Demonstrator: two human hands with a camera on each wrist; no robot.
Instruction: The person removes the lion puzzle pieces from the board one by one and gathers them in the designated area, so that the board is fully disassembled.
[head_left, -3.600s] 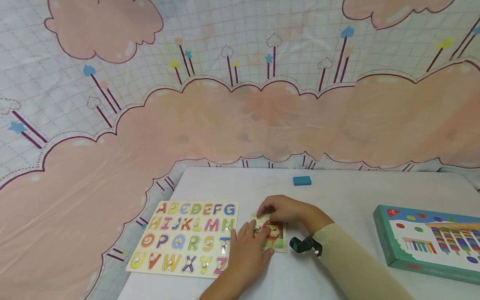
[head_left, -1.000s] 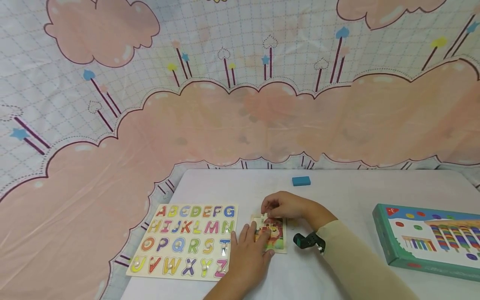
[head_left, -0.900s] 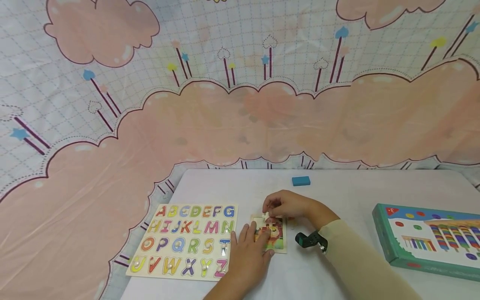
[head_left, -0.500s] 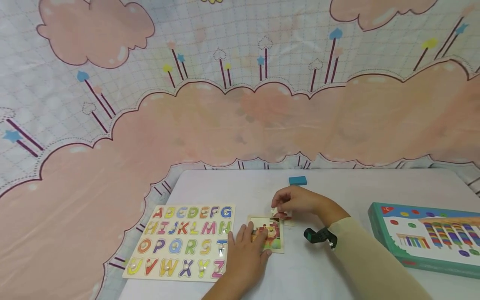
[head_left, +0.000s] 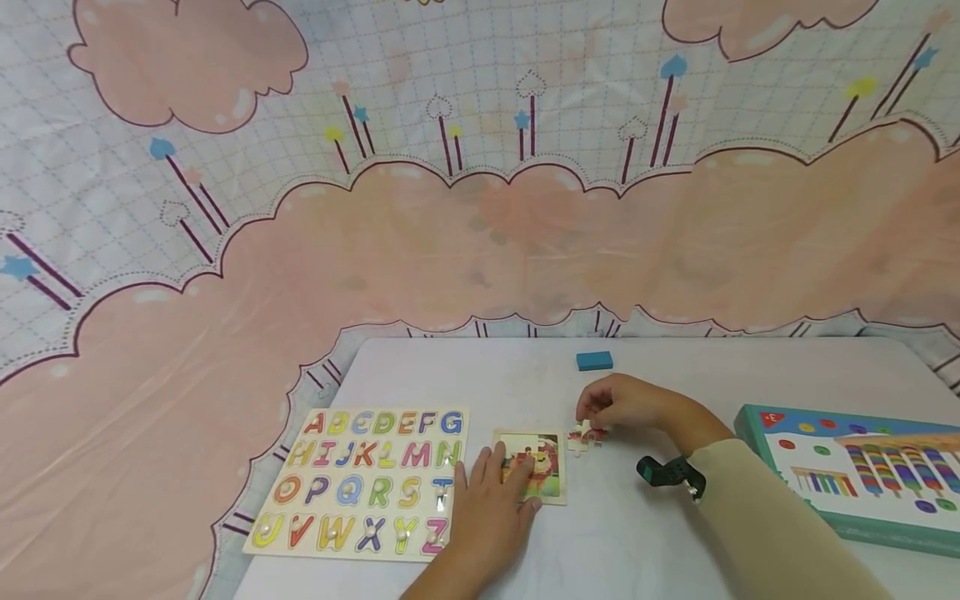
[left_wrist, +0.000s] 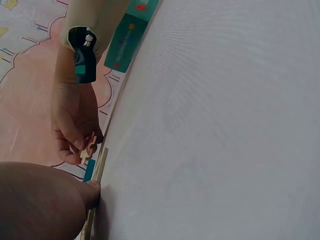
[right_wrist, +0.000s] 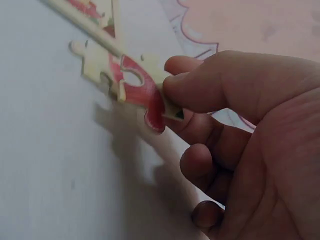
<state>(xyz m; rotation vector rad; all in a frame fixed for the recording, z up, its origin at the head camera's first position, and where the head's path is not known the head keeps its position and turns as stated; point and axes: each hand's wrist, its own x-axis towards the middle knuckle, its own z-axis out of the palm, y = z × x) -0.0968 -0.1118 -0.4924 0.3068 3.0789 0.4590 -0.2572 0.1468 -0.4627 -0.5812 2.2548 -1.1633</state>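
Note:
My left hand [head_left: 491, 508] rests with spread, nearly straight fingers on a small lion jigsaw in a wooden tray [head_left: 563, 479]. Part of the picture is hidden under these fingers, and pale bare backing shows along the tray's upper part. To the right of the tray, my right hand [head_left: 630, 404] pinches a red and cream puzzle piece [right_wrist: 142, 95] between thumb and fingers, slightly above the table. A second, cream and red puzzle piece [right_wrist: 95, 65] lies just behind it beside the tray. In the left wrist view, the left thumb [left_wrist: 91, 192] lies at the tray's edge.
An alphabet peg board [head_left: 360, 483] lies left of the jigsaw, its right edge partly under the left forearm. A blue block [head_left: 595, 361] sits toward the back of the white table. A green-edged toy box [head_left: 847, 475] lies at the right, beside the right sleeve.
My right hand has lifted a puzzle piece from the tray's top and carried it right, over to the loose piece beside the tray. The left hand stays on the jigsaw.

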